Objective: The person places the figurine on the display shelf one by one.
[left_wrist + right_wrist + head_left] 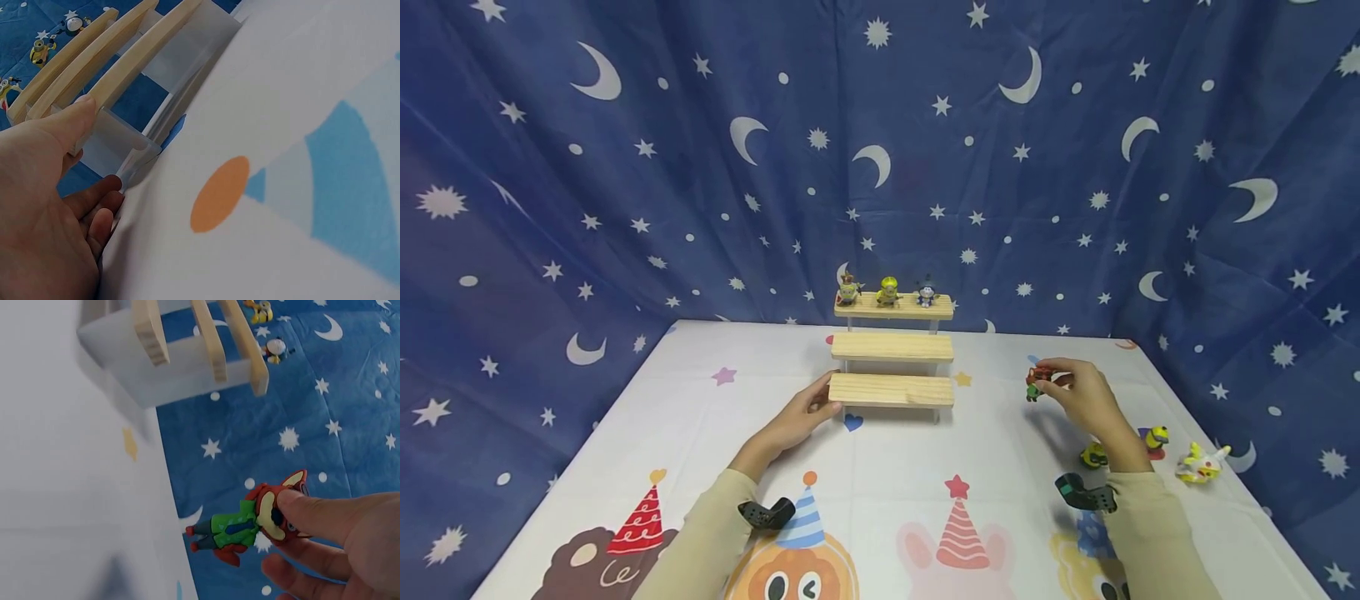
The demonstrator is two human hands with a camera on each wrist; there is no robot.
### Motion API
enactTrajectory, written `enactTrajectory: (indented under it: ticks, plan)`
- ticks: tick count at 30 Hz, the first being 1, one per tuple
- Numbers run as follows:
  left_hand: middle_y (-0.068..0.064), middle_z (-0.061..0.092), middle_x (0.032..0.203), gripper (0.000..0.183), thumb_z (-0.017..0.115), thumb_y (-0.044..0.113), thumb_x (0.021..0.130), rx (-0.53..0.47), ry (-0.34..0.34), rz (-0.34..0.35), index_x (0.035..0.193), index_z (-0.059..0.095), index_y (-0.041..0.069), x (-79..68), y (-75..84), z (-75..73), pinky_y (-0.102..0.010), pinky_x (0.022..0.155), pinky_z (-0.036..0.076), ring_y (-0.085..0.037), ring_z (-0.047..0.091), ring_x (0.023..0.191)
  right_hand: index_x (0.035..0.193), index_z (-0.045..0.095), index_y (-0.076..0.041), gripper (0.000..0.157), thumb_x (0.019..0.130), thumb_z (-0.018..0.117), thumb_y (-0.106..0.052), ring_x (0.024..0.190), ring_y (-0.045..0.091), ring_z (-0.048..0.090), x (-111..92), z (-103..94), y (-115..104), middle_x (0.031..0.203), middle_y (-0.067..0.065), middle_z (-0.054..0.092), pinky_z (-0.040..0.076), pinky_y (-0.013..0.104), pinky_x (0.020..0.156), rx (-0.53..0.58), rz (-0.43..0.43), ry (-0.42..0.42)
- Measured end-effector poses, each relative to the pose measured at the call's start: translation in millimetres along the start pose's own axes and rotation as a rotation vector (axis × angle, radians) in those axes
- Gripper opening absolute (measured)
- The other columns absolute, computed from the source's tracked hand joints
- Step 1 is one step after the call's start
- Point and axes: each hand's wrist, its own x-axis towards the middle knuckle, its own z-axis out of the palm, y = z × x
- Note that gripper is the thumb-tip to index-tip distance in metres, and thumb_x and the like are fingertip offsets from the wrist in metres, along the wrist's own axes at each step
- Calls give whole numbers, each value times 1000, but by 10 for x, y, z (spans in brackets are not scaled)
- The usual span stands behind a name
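A fox figurine (231, 525) in a green shirt and blue tie is held up by its head between the thumb and fingers of my right hand (1081, 395), above the table right of the stand. My left hand (801, 415) grips the left end of the lowest step of a three-tier wooden display stand (891, 389), its thumb against the plank. On the top step stand a yellow figurine with a brown top (847, 289), a yellow minion figurine (888, 292) and a small white-and-blue figurine (927, 294). The two lower steps are bare.
At the table's right side are a yellow figurine (1093, 455) partly behind my right wrist, a minion figurine (1157, 437) with purple and red parts, and a white-and-yellow figurine (1201, 464). A blue star-and-moon curtain (880, 217) hangs behind the white printed tablecloth (700, 433).
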Motion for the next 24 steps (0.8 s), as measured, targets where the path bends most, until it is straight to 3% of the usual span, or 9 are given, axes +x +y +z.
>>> enactTrajectory:
  ticks: [9,16,24]
  plan:
    - [-16,41,160,75,57,38,104,1,-7,-14,164,17,19,-26,-28,-58,-57,120,33,-35,43,144,128,66,1,36,96,71,-15,94,34,68,5,209,-131,115,23,72,48,27,62,25,-19,-9]
    - [-16,44,157,74,59,35,103,-18,15,-11,163,19,18,-22,-38,-59,-55,120,34,-33,46,141,128,68,-3,36,95,72,-15,92,28,67,22,331,-231,114,18,73,51,31,70,60,-71,-43]
    - [-13,45,158,74,59,37,102,-32,18,-12,163,20,21,21,-35,6,-55,120,34,-32,46,141,125,69,-2,35,93,74,-17,85,21,68,50,457,-311,112,17,74,53,30,69,79,-119,-71]
